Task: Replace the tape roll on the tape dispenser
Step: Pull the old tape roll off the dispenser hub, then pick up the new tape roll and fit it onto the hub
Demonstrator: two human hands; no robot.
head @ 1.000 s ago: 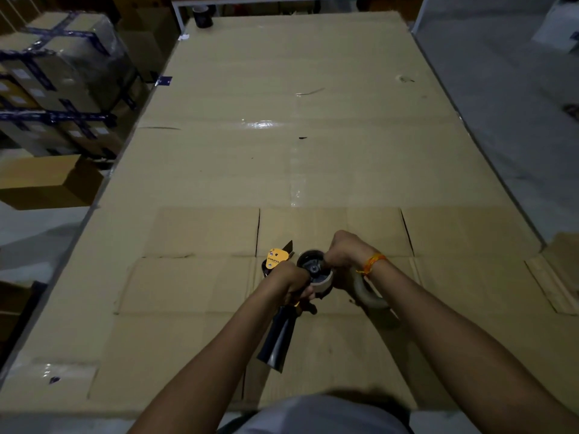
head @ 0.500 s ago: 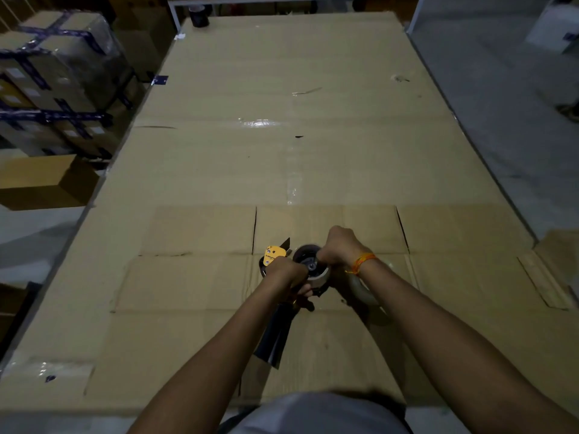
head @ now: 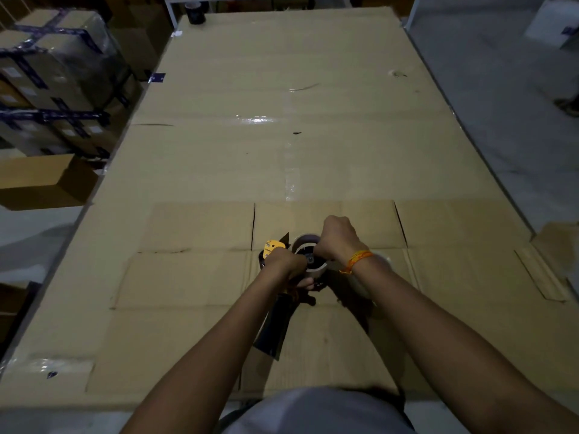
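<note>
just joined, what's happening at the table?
A person is working on a handheld tape dispenser over a cardboard-covered table. The left hand grips the dispenser body near its yellow tab; the right hand is closed on the tape roll at the spool. Whether the roll is fully seated can't be told. A dark roll sits at the far edge.
</note>
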